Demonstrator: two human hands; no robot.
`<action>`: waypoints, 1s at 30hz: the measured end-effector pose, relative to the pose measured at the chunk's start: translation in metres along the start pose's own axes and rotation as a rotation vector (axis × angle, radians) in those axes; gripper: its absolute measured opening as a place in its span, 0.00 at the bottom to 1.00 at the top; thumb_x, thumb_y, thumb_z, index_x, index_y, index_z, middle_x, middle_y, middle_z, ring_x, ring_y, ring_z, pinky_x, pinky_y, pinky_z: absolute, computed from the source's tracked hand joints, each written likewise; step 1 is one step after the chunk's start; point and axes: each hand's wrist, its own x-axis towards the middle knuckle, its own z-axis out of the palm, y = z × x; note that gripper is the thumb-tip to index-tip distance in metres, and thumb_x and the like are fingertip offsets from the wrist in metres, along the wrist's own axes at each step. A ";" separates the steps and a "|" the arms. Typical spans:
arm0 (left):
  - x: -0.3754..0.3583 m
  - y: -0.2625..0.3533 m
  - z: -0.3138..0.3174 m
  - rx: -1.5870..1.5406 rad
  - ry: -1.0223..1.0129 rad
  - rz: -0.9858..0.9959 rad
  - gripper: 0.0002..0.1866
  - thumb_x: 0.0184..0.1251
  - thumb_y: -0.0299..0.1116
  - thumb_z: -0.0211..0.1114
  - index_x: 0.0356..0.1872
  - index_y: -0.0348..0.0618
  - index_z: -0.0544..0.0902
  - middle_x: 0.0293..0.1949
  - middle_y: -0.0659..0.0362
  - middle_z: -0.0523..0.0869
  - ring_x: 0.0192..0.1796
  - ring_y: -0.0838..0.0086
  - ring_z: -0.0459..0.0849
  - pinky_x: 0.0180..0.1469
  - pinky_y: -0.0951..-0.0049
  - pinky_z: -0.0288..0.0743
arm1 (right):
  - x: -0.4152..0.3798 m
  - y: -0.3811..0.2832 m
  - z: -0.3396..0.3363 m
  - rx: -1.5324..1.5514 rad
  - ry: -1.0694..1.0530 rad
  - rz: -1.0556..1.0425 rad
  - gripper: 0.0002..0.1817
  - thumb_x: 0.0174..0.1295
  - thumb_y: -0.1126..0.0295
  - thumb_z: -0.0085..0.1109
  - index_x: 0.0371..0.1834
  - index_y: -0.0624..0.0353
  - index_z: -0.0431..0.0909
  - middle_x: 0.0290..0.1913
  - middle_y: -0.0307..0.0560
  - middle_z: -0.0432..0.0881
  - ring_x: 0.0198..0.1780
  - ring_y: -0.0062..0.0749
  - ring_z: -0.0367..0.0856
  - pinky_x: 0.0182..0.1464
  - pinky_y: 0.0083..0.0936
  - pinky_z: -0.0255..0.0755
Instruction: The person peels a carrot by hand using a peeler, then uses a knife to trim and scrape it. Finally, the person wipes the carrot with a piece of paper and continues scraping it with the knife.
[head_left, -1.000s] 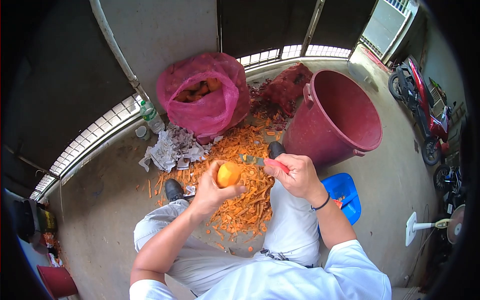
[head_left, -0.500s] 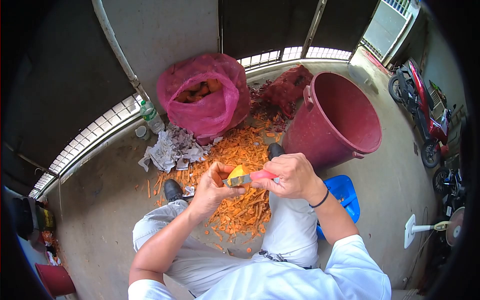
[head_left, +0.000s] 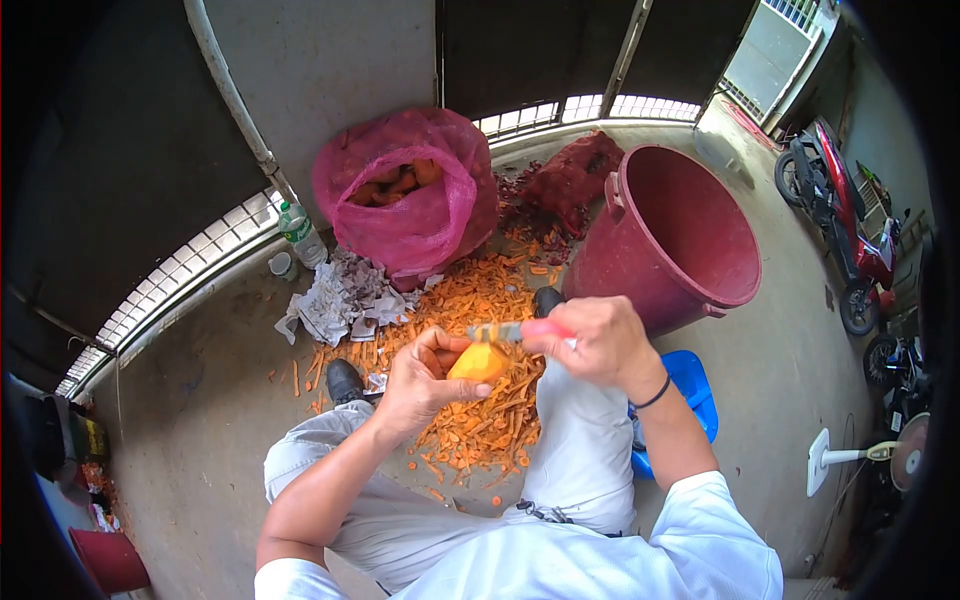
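In my left hand (head_left: 420, 375) is a peeled yellow-orange root vegetable (head_left: 479, 363), fingers and thumb closed round its left side. My right hand (head_left: 598, 340) grips a knife (head_left: 543, 329) by its pinkish-red handle. The blade points left, just above the top of the vegetable, with orange bits on it and some motion blur. Below both hands, a heap of orange peelings (head_left: 490, 430) is spread on the floor between my shoes.
A pink mesh sack (head_left: 460, 215) of brownish-orange roots stands ahead, with crumpled paper (head_left: 340, 300) and a plastic bottle (head_left: 303, 235) to its left. Right of it are a red mesh bag (head_left: 570, 180) and a large maroon bin (head_left: 610, 260). A blue plastic container (head_left: 697, 395) sits beside my right leg.
The knife has moved up, from across the front of the vegetable to just above it. My right hand has shifted slightly right, and more of the vegetable's peeled surface shows.
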 end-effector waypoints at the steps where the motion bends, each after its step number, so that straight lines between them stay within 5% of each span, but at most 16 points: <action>1: 0.000 -0.002 0.002 0.000 -0.011 0.026 0.29 0.52 0.12 0.81 0.51 0.38 0.74 0.54 0.48 0.88 0.55 0.68 0.90 0.55 0.67 0.90 | 0.001 0.005 -0.002 -0.027 0.032 0.059 0.20 0.60 0.49 0.76 0.24 0.53 0.85 0.22 0.45 0.81 0.23 0.44 0.83 0.25 0.38 0.74; 7: 0.003 -0.003 0.008 0.050 0.133 0.050 0.38 0.47 0.13 0.84 0.62 0.33 0.75 0.55 0.50 0.87 0.55 0.67 0.90 0.59 0.65 0.89 | -0.003 -0.005 -0.004 0.101 -0.009 0.008 0.19 0.56 0.52 0.80 0.23 0.54 0.84 0.22 0.46 0.81 0.24 0.45 0.82 0.27 0.37 0.74; 14: 0.001 -0.010 0.003 0.103 0.152 0.006 0.33 0.48 0.15 0.83 0.60 0.30 0.81 0.54 0.53 0.89 0.54 0.72 0.88 0.62 0.70 0.83 | -0.001 -0.015 0.005 0.011 -0.035 -0.041 0.22 0.57 0.49 0.78 0.22 0.53 0.81 0.20 0.44 0.78 0.23 0.44 0.80 0.26 0.38 0.72; 20: 0.000 -0.012 0.005 0.136 0.096 0.066 0.32 0.49 0.09 0.80 0.59 0.31 0.79 0.53 0.52 0.88 0.53 0.69 0.89 0.59 0.65 0.88 | 0.000 0.009 -0.006 -0.022 0.021 0.111 0.25 0.61 0.47 0.74 0.19 0.55 0.80 0.20 0.46 0.79 0.23 0.45 0.82 0.24 0.39 0.73; 30: 0.000 -0.010 0.006 0.301 0.148 0.109 0.32 0.51 0.11 0.80 0.56 0.37 0.73 0.53 0.54 0.86 0.55 0.72 0.88 0.61 0.68 0.85 | 0.001 -0.013 0.004 0.058 -0.065 0.018 0.24 0.62 0.46 0.74 0.21 0.53 0.82 0.20 0.45 0.80 0.22 0.44 0.82 0.24 0.39 0.72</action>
